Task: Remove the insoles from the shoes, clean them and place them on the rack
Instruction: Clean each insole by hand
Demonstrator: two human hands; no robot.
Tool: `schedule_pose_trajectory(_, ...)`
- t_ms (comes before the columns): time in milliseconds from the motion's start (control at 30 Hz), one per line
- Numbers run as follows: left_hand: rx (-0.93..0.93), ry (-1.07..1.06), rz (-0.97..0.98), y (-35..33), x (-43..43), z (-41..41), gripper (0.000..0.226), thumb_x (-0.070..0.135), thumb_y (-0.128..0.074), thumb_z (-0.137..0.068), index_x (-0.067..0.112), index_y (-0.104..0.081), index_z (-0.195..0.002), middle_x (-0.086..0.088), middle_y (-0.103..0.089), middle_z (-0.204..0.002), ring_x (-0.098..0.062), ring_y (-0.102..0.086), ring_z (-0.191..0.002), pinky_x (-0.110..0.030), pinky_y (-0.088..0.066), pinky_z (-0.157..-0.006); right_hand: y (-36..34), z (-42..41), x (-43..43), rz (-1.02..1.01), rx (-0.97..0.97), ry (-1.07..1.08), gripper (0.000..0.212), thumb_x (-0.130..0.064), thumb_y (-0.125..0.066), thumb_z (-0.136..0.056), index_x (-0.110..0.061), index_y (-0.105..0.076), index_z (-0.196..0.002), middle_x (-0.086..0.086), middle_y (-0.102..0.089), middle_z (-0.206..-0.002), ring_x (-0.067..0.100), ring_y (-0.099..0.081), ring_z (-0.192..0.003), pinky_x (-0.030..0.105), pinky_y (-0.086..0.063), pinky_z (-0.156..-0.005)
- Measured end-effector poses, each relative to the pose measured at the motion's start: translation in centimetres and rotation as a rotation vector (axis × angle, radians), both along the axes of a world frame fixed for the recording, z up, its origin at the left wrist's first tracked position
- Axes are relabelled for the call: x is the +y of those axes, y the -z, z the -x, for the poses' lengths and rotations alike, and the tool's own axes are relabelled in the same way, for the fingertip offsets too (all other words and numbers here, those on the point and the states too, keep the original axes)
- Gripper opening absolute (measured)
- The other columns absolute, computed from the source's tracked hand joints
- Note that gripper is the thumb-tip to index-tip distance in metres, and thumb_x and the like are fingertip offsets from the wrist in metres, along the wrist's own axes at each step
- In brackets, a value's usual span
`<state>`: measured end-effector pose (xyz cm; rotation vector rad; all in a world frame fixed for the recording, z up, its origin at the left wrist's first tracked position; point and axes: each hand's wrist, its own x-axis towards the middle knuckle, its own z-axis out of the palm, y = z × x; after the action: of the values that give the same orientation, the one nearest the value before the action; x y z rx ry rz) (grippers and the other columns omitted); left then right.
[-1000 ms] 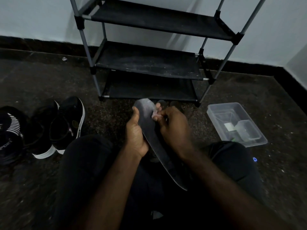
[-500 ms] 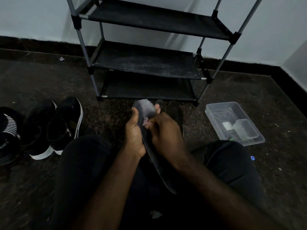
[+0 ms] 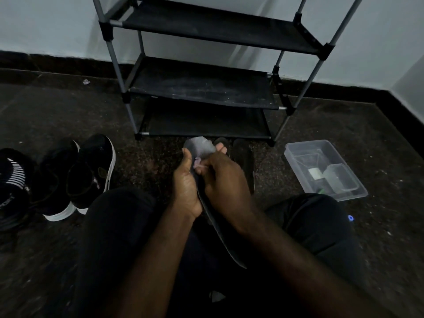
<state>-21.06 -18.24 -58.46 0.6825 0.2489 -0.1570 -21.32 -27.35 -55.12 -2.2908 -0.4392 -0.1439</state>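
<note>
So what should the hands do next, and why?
Probably drag the cloth down the insole toward its lower end: the right hand pinches it near the top, the left hand grips the insole, and most of its length lies below the cloth.

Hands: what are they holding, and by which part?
The left hand grips the insole by its upper half, thumb on its face. The right hand pinches a small pale wipe against the insole.

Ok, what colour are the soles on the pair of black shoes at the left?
White soles, clearest in the head view.
</note>
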Motion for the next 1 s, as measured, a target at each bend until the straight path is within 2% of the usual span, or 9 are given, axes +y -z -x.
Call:
schedule_pose_trajectory(133,-0.017,-0.052,-0.032,-0.4,-0.8,0.2,0.068,0.056,-0.031,-0.095,0.006,-0.051,-0.136,-0.016,-0.059,-0.133,-0.026,-0.055,-0.126,-0.036,-0.040,-0.108,-0.4,-2.6,-0.9,0.107,-0.046,0.124,0.012,-0.030,-0.057,-0.094,-0.020,-0.063,-0.091,-0.001,-0.062,-0.097,0.018,-0.061,-0.088,0.036,-0.050,-0.077)
schedule_pose_trajectory(233,-0.049,-0.072,-0.064,-0.2,-1.2,0.4,0.068,0.053,-0.036,-0.092,0.008,-0.045,-0.142,-0.013,-0.054,-0.140,-0.023,-0.051,-0.131,-0.036,-0.036,-0.111,-0.8,-4.2,-1.2,0.076,-0.027,0.221,0.016,-0.031,-0.054,-0.095,-0.019,-0.063,-0.093,0.002,-0.062,-0.099,0.021,-0.060,-0.089,0.041,-0.049,-0.080)
schedule_pose_trajectory(367,-0.034,-0.042,-0.075,0.2,-0.6,0.1,0.062,0.054,-0.027,-0.099,0.008,-0.057,-0.129,-0.011,-0.065,-0.127,-0.021,-0.060,-0.121,-0.032,-0.045,-0.101,-0.3,-1.5,-0.1,0.021,-0.047,0.115,0.015,-0.027,-0.057,-0.094,-0.016,-0.061,-0.083,-0.006,-0.061,-0.087,0.009,-0.058,-0.079,0.032,-0.050,-0.072)
schedule_pose_trajectory(467,-0.032,-0.023,-0.083,0.0,-0.5,0.1,0.069,0.056,-0.025,-0.098,0.005,-0.050,-0.137,-0.011,-0.057,-0.138,-0.019,-0.053,-0.129,-0.032,-0.038,-0.109,0.2,0.4,0.2,-0.044,-0.032,0.047,0.014,-0.025,-0.058,-0.094,-0.016,-0.065,-0.087,-0.004,-0.065,-0.089,0.008,-0.061,-0.080,0.032,-0.052,-0.071)
schedule_pose_trajectory(533,-0.032,-0.020,-0.074,-0.3,-0.8,0.2,0.068,0.056,-0.029,-0.096,0.004,-0.052,-0.135,-0.013,-0.058,-0.136,-0.021,-0.054,-0.128,-0.033,-0.038,-0.110,-0.1,-0.6,-0.4,0.009,-0.060,0.101,0.013,-0.030,-0.058,-0.094,-0.020,-0.065,-0.089,-0.004,-0.065,-0.091,0.009,-0.061,-0.081,0.032,-0.051,-0.072)
schedule_pose_trajectory(667,-0.067,-0.043,-0.088,-0.5,-1.3,0.4,0.061,0.052,-0.037,-0.090,0.010,-0.054,-0.132,-0.009,-0.063,-0.130,-0.018,-0.059,-0.122,-0.029,-0.049,-0.100,-1.1,-3.3,-1.3,0.055,-0.021,0.262,0.018,-0.036,-0.054,-0.094,-0.021,-0.062,-0.089,-0.001,-0.064,-0.095,0.020,-0.061,-0.089,0.037,-0.049,-0.077)
schedule_pose_trajectory(833,-0.031,-0.022,-0.070,-0.6,-0.7,0.3,0.069,0.058,-0.027,-0.096,0.005,-0.053,-0.134,-0.012,-0.058,-0.136,-0.020,-0.054,-0.128,-0.033,-0.038,-0.109,-0.6,-0.3,-0.2,-0.005,0.012,0.068,0.012,-0.025,-0.059,-0.093,-0.021,-0.064,-0.083,-0.005,-0.065,-0.087,0.008,-0.060,-0.079,0.031,-0.051,-0.073)
schedule_pose_trajectory(900,-0.027,-0.026,-0.068,-0.4,-0.6,0.2,0.072,0.058,-0.022,-0.098,0.004,-0.050,-0.136,-0.010,-0.057,-0.138,-0.018,-0.052,-0.130,-0.032,-0.036,-0.109,-0.2,1.0,-0.2,-0.039,0.029,0.009,0.009,-0.023,-0.061,-0.092,-0.021,-0.065,-0.085,-0.003,-0.066,-0.090,0.010,-0.062,-0.082,0.035,-0.053,-0.074)
schedule_pose_trajectory(1000,-0.026,-0.045,-0.049,-0.4,-0.9,0.2,0.073,0.057,-0.027,-0.097,0.001,-0.050,-0.137,-0.015,-0.058,-0.135,-0.022,-0.055,-0.127,-0.035,-0.038,-0.110,-0.1,-0.3,-1.0,0.029,-0.036,0.039,0.009,-0.028,-0.062,-0.091,-0.022,-0.067,-0.088,-0.003,-0.065,-0.096,0.014,-0.062,-0.090,0.039,-0.053,-0.076)
